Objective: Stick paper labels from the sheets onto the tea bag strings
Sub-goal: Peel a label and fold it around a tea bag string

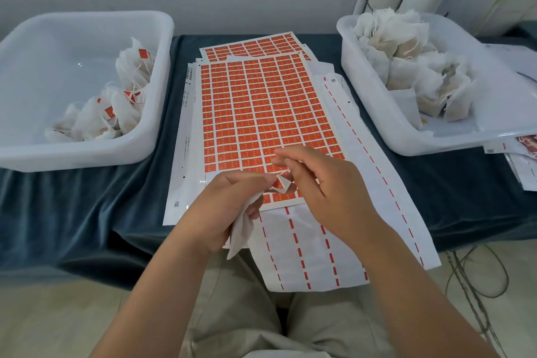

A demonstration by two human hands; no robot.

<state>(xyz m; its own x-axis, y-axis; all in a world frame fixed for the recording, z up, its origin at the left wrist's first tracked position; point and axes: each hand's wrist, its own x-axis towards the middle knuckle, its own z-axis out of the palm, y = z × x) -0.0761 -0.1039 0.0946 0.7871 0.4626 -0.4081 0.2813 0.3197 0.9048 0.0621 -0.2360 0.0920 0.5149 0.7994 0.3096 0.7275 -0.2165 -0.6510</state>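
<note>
Our lap (pixel 261 314) fills the bottom of the frame. Just above it, at lower centre, our left hand (pixel 232 206) curls its fingers round a white tea bag (pixel 240 234), whose lower corner hangs out below the palm. Its thumb and forefinger meet our right hand (pixel 328 192) at a small orange label (pixel 280 183). The label is half folded, and both hands pinch it between fingertips over the near edge of the label sheet (pixel 261 113). We cannot make out the string; it is too fine, and we presume it lies inside the fold.

The risk, as we judge it, lies in that fold. If the string slips out sideways before the halves close, the label sticks only to itself. If the halves meet askew, bare adhesive shows at an edge and may catch our fingertips or the bag's mesh. Held too low, the open label could also grab the sheet beneath. The tub of labelled bags (pixel 87 154) waits at the left, the unlabelled tub (pixel 406 142) at the upper right.
</note>
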